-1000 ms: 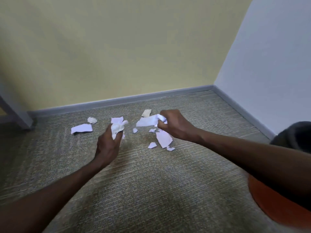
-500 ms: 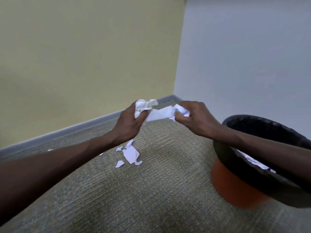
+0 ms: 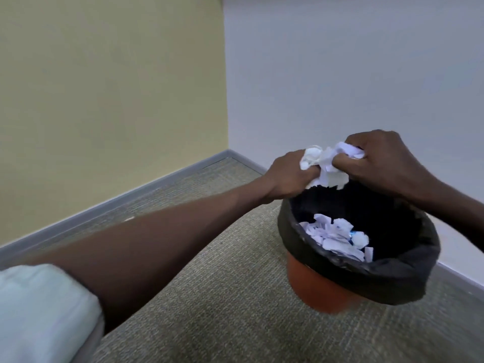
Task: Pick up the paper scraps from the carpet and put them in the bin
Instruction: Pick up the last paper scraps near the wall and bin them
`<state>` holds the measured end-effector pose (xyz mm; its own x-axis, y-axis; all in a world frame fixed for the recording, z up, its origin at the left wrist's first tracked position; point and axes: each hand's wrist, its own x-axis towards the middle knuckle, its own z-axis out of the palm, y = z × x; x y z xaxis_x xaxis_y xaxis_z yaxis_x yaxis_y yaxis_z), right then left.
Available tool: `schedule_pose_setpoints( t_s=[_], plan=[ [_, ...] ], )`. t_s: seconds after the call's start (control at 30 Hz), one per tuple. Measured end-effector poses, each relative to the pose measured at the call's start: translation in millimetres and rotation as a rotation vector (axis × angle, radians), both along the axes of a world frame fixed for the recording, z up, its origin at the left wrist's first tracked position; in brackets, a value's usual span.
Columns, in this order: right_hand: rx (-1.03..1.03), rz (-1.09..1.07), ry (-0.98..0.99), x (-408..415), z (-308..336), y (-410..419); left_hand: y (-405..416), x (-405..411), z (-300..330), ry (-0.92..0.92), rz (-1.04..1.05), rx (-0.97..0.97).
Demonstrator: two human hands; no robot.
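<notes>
The carpet at the bottom of the frame no longer shows loose scraps: half a second ago some lay in view; now the view is turned to the bin at lower right. The bunch of paper scraps, crumpled and white, is now held over the bin's far rim, right of centre, gripped by the left hand and the right hand, fingers curled tight. Release is judged next. More scraps are seen inside the black liner.
</notes>
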<state>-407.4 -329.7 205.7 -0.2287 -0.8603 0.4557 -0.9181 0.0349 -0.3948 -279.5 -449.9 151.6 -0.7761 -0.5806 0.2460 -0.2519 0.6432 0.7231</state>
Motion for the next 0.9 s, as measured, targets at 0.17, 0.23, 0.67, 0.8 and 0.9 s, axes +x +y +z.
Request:
schedule_pose_setpoints(
  t_s=[0.17,0.23,0.67,0.8,0.9],
  plan=[
    [0.503,-0.153,0.054,-45,-1,1,14,-50,-5,-0.296,-0.023,0.257],
    [0.647,-0.174,0.014,-54,-4,-3,16,-63,-5,-0.354,0.016,0.366],
    [0.353,-0.195,0.1,-36,-3,-24,-6,-26,21,-0.067,0.038,0.384],
    [0.328,-0.145,0.208,-8,-7,-38,-30,26,38,-0.024,0.108,0.256],
    [0.37,-0.078,0.236,24,-7,-53,-55,76,44,-0.042,0.118,0.231]
  ],
)
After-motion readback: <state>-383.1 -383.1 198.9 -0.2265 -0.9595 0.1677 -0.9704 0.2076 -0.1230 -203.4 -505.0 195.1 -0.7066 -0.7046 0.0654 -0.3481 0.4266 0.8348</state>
